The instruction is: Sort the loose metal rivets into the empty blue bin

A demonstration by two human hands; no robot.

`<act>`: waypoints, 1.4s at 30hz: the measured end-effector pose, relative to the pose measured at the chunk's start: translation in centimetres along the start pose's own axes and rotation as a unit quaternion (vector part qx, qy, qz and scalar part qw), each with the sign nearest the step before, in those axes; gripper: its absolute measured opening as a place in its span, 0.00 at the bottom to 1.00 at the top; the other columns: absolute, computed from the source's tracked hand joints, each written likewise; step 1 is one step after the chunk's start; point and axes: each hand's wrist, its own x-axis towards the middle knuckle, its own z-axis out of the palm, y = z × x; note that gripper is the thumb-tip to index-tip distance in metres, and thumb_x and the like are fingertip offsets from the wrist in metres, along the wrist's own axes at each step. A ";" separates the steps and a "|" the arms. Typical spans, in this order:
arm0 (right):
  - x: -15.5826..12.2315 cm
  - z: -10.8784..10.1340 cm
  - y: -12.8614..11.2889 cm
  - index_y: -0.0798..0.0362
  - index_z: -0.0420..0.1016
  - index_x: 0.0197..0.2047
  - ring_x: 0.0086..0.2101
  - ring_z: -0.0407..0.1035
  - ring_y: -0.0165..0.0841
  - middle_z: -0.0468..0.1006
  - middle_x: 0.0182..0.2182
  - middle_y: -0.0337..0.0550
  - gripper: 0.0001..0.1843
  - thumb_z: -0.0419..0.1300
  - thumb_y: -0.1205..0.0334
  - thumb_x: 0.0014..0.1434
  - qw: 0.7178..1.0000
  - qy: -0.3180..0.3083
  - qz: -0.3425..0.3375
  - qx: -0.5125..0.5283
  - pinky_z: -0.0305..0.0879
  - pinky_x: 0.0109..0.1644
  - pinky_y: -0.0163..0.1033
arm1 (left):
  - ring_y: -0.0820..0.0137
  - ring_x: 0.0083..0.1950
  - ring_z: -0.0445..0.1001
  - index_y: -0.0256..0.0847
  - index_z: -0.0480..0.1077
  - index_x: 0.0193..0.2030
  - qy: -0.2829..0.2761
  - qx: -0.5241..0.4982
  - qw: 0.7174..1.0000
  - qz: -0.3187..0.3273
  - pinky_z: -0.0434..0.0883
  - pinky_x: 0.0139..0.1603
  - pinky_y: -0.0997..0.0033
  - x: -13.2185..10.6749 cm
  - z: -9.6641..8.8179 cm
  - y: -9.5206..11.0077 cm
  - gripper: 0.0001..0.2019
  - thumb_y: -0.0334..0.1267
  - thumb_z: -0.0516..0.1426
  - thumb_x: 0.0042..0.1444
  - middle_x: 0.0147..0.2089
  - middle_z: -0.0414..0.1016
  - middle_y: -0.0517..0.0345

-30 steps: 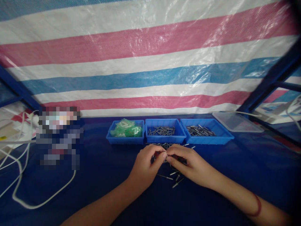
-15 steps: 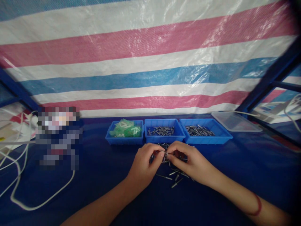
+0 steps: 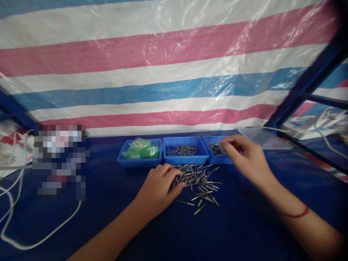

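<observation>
Several blind rivets [image 3: 199,177] lie in a loose pile on the blue table. At the pile's left edge rests my left hand [image 3: 161,185], its thumb and forefinger apart around some rivets, with no grip on them visible. My right hand [image 3: 248,157] is over the right blue bin [image 3: 214,159], thumb and forefinger brought together at the tips; whatever they may hold is too small to make out. Loose rivets [image 3: 217,149] lie in that bin, partly hidden by this hand. More rivets [image 3: 183,150] fill part of the middle blue bin [image 3: 186,160].
Green and clear small packets [image 3: 143,149] fill the left blue bin [image 3: 140,164]. A clear plastic lid [image 3: 265,139] lies behind on the right. White cables [image 3: 35,246] loop over the table's left side. Striped plastic sheeting [image 3: 163,79] hangs behind.
My hands, previously together over the pile, have parted. The right moved up and right to the right bin; the left shifted slightly left and its fingers spread. The view turned slightly right.
</observation>
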 end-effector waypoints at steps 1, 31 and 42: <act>0.5 -0.3 0.9 0.52 0.73 0.33 0.29 0.68 0.35 0.75 0.29 0.42 0.10 0.54 0.57 0.60 0.999 0.005 0.000 -0.051 0.63 0.34 0.40 | 0.61 0.48 0.69 0.43 0.69 0.49 -0.016 0.014 1.000 0.003 0.65 0.49 0.61 0.0 -0.5 -0.1 0.13 0.45 0.54 0.60 0.48 0.70 0.54; -4.0 2.4 -5.6 0.54 0.72 0.32 0.27 0.63 0.27 0.70 0.26 0.38 0.09 0.53 0.64 0.63 0.923 -0.326 -0.133 0.156 0.58 0.32 0.33 | 0.70 0.39 0.73 0.40 0.68 0.43 0.067 -0.214 0.974 -0.038 0.67 0.41 0.72 0.1 0.9 0.7 0.05 0.34 0.55 0.60 0.39 0.74 0.58; -4.3 2.6 -6.1 0.54 0.72 0.33 0.27 0.60 0.28 0.67 0.26 0.38 0.10 0.52 0.61 0.63 0.920 -0.318 -0.078 0.216 0.56 0.31 0.34 | 0.72 0.34 0.72 0.39 0.72 0.37 0.089 -0.422 0.894 -0.124 0.66 0.36 0.76 0.0 2.1 0.9 0.06 0.38 0.57 0.58 0.33 0.75 0.60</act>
